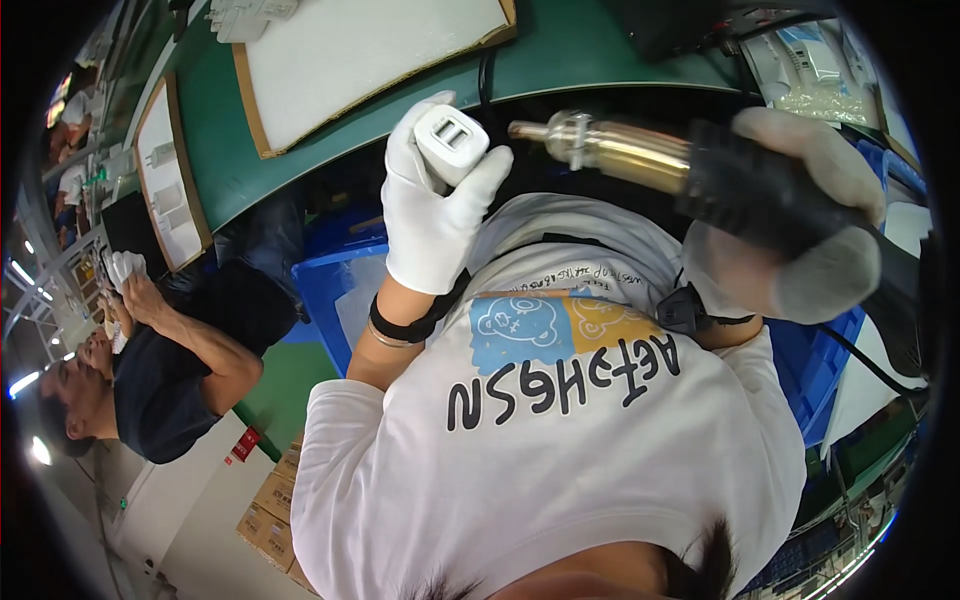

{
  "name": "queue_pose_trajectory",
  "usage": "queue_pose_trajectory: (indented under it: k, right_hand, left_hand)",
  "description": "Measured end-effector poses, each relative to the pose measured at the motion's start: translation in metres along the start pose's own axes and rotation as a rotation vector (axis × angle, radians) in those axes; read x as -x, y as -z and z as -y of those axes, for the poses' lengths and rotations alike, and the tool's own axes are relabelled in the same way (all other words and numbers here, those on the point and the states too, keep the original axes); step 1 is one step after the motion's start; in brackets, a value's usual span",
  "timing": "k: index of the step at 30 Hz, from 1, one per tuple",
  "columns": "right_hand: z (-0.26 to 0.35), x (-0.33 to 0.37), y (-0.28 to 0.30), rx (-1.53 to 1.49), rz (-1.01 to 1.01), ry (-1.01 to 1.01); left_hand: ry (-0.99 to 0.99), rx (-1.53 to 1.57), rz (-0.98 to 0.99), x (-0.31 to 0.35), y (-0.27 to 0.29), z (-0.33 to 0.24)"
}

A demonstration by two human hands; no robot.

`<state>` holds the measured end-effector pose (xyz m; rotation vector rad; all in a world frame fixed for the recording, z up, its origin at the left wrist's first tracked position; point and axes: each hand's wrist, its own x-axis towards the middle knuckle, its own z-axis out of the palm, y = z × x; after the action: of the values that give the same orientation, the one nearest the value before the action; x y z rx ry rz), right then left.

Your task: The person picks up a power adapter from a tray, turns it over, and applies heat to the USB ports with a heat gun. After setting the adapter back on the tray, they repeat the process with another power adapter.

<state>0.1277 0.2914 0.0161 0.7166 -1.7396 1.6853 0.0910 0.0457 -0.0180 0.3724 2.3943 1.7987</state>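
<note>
My left hand [430, 225], in a white glove, grips a small white USB charger [463, 157] between thumb and fingers. The end with its two ports faces up. My right hand [738, 268], gloved too and smeared by motion, is wrapped round the black handle of a hand tool with a brass-coloured barrel [640, 152] and narrow nozzle. It resembles a hot-air gun, but its exact kind is not plain. The nozzle points left at the charger, a short gap away from it.
Ahead is a green worktable [380, 150] with a white-lined cardboard tray [350, 60] and white adapters [245, 15] at the far left. Blue bins [325, 290] flank my lap. A dark cable [870, 360] trails at right. A co-worker [180, 360] sits to the left.
</note>
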Motion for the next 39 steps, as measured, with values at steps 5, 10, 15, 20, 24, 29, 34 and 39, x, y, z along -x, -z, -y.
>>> queue_pose_trajectory:
  k: [5, 10, 15, 20, 24, 29, 34, 39]
  right_hand:
    - [0.016, -0.003, 0.011, 0.178, -0.124, 0.055]
    - [0.028, -0.005, 0.007, 0.324, -0.229, 0.085]
    - [0.030, 0.000, -0.005, 0.642, -0.419, 0.036]
    - [0.032, -0.003, -0.008, 0.788, -0.405, -0.017]
    - [0.026, 0.001, -0.006, 0.577, -0.449, -0.001]
    - [0.031, 0.006, -0.018, 0.604, -0.542, 0.000]
    - [0.030, 0.015, -0.017, 0.431, -0.665, -0.066]
    - [0.028, 0.007, -0.017, 0.477, -0.678, -0.137]
  left_hand:
    - [0.465, 0.856, 0.266, 0.003, 0.003, -0.020]
    - [0.708, 1.338, 0.357, 0.006, 0.000, -0.030]
    - [0.649, 1.416, 0.461, 0.007, 0.004, -0.028]
    - [0.288, 0.552, 0.114, 0.005, 0.018, -0.026]
    - [-0.260, -0.399, -0.179, 0.000, 0.035, -0.019]
    - [-0.235, -0.498, -0.230, 0.000, 0.065, -0.029]
    - [-0.360, -0.776, -0.231, -0.039, 0.133, -0.019]
    - [-0.126, -1.243, -0.391, -0.118, 0.245, -0.013]
